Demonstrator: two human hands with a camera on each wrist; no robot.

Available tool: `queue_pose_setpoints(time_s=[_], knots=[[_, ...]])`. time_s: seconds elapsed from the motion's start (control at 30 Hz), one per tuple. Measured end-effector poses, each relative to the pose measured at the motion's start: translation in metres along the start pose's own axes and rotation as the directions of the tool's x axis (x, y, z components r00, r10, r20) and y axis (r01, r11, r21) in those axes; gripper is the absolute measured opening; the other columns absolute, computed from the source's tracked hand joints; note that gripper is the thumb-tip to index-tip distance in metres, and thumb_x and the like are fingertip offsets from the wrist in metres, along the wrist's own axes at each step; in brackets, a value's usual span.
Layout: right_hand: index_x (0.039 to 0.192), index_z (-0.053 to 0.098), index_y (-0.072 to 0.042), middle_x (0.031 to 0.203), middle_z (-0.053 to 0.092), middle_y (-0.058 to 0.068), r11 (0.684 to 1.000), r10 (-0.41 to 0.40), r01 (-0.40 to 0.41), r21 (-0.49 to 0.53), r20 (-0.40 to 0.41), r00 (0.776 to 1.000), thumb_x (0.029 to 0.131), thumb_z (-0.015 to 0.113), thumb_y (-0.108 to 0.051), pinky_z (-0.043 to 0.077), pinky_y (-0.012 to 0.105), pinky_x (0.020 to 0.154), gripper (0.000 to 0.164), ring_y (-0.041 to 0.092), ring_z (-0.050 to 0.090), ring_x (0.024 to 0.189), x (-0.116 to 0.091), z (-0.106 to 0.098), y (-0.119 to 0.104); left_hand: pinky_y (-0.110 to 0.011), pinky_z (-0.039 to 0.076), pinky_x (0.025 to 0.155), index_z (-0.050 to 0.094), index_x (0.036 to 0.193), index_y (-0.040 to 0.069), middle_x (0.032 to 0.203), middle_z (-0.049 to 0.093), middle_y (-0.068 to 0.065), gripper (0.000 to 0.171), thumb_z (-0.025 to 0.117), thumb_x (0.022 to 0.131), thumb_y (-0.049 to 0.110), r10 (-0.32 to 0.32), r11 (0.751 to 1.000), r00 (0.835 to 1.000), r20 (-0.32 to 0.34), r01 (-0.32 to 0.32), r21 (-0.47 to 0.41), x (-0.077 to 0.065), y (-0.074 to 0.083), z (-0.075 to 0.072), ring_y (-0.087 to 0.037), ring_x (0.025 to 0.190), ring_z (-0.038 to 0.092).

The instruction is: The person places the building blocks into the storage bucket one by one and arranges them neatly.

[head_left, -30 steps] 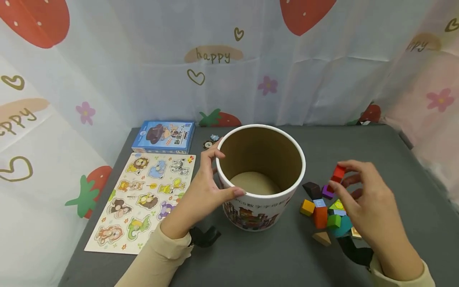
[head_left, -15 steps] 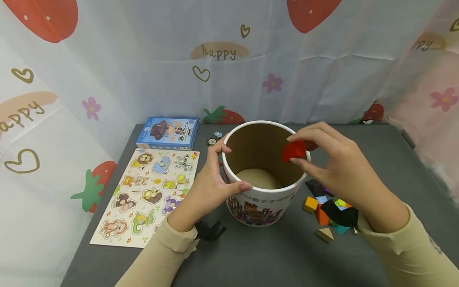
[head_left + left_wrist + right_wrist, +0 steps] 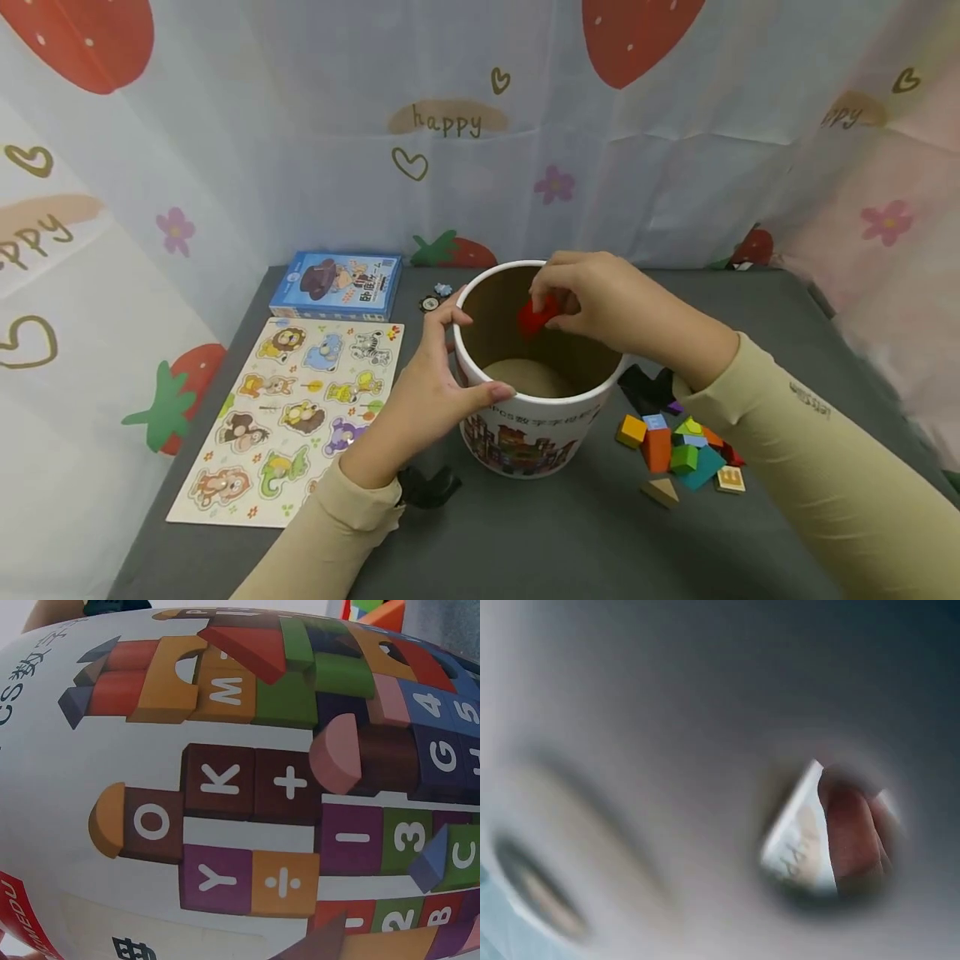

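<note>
The right hand (image 3: pixel 596 293), fingers pinching a small red toy block (image 3: pixel 536 317), has moved inside the mouth of the round white printed bucket (image 3: pixel 519 443), mid-frame — block not yet released; the left hand (image 3: pixel 435 392) grips the rim.

The red block (image 3: pixel 536 319) moved to the mouth of the bucket (image 3: pixel 525 442).

Grey tbl (image 3: pixel 487 542) w/ bucket (image 3: pixel 525 442), blocks (image 3: pixel 683 459), animal puzzle (image 3: pixel 307 421), blue box (image 3: pixel 337 283), sm. tokens (image 3: pixel 430 304) (prob.).

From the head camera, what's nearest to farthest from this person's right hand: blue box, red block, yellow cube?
1. Red block: pinched in the right hand.
2. Yellow cube: right of the bucket.
3. Blue box: far left, beyond the puzzle board.
</note>
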State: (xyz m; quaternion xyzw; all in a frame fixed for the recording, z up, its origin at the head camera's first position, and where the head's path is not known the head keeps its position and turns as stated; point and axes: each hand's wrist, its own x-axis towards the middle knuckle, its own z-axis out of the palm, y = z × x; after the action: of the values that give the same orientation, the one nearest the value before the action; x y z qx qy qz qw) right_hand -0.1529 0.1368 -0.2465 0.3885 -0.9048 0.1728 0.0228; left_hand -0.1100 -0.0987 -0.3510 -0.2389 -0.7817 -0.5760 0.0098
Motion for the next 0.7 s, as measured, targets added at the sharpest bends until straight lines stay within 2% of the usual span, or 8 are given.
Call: queue_pose_setpoints(time_s=[0.13,0.2,0.27,0.37,0.43,0.53,0.63,0.7], knots=[[0.102,0.071,-0.014,0.115,0.063,0.000,1.000,-0.006,0.006,0.000,0.095,0.995,0.082,0.076,-0.006,0.053,0.032,0.076,0.023,0.018,0.062,0.095,0.002,0.005,0.001,-0.034,0.053,0.074,0.025,0.124,0.020,0.156,0.008,0.019,0.084,0.072,0.070,0.064,-0.009,1.000,1.000,-0.002,0.009,0.029,-0.001,0.001,0.001,-0.025,0.117,0.048],[0.108,0.072,-0.014,0.123,0.062,0.001,1.000,-0.012,0.012,0.004,0.114,0.993,0.085,0.073,-0.008,0.052,0.035,0.082,0.024,0.019,0.060,0.106,-0.001,0.006,0.001,-0.036,0.052,0.075,0.025,0.124,0.020,0.156,0.008,0.019,0.084,0.071,0.071,0.065,-0.005,0.999,1.000,-0.007,0.005,0.043,-0.001,0.001,0.001,-0.027,0.118,0.047],[0.112,0.071,-0.016,0.124,0.061,-0.001,1.000,-0.012,0.012,-0.004,0.080,0.997,0.087,0.071,-0.012,0.051,0.036,0.084,0.025,0.018,0.058,0.112,-0.006,0.006,0.002,-0.037,0.052,0.077,0.025,0.124,0.019,0.156,0.008,0.018,0.084,0.071,0.071,0.065,-0.001,0.999,1.000,-0.012,0.002,0.043,-0.001,0.001,0.002,-0.028,0.121,0.046],[0.111,0.070,-0.019,0.116,0.062,-0.007,1.000,0.027,-0.028,-0.010,-0.087,0.996,0.089,0.069,-0.015,0.051,0.033,0.079,0.022,0.012,0.059,0.101,-0.020,0.004,0.006,-0.037,0.051,0.080,0.025,0.124,0.020,0.156,0.009,0.019,0.084,0.072,0.070,0.064,-0.004,0.999,1.000,-0.013,0.005,0.032,-0.002,0.001,0.003,-0.026,0.121,0.045],[0.108,0.070,-0.020,0.106,0.061,-0.010,0.996,0.082,-0.084,0.003,-0.232,0.969,0.090,0.068,-0.017,0.049,0.028,0.073,0.018,0.007,0.057,0.090,-0.032,0.003,0.013,-0.036,0.051,0.079,0.025,0.124,0.021,0.156,0.009,0.020,0.084,0.073,0.070,0.063,-0.006,1.000,1.000,-0.012,0.007,0.026,-0.001,0.000,0.004,-0.023,0.119,0.047],[0.104,0.068,-0.018,0.096,0.056,-0.009,0.978,0.209,-0.201,0.060,-0.385,0.899,0.093,0.063,-0.018,0.043,0.028,0.067,0.011,0.007,0.049,0.079,-0.050,0.003,0.029,-0.035,0.052,0.075,0.025,0.125,0.023,0.155,0.010,0.020,0.082,0.074,0.071,0.061,-0.016,0.999,1.000,-0.013,0.016,0.029,-0.001,-0.001,0.005,-0.021,0.113,0.050],[0.103,0.066,-0.015,0.093,0.056,-0.003,0.940,0.340,-0.323,0.113,-0.410,0.846,0.095,0.060,-0.017,0.042,0.032,0.068,0.010,0.012,0.049,0.079,-0.065,0.010,0.052,-0.035,0.052,0.075,0.025,0.126,0.024,0.155,0.009,0.021,0.083,0.074,0.070,0.062,-0.022,0.999,1.000,-0.015,0.023,0.039,-0.001,-0.001,0.004,-0.020,0.111,0.051],[0.102,0.066,-0.014,0.093,0.058,0.000,0.908,0.417,-0.401,0.122,-0.355,0.837,0.094,0.061,-0.016,0.044,0.036,0.069,0.009,0.015,0.053,0.081,-0.075,0.020,0.070,-0.036,0.053,0.074,0.025,0.126,0.025,0.155,0.009,0.022,0.083,0.073,0.070,0.063,-0.019,0.999,1.000,-0.014,0.020,0.044,-0.001,-0.002,0.003,-0.021,0.110,0.051]])
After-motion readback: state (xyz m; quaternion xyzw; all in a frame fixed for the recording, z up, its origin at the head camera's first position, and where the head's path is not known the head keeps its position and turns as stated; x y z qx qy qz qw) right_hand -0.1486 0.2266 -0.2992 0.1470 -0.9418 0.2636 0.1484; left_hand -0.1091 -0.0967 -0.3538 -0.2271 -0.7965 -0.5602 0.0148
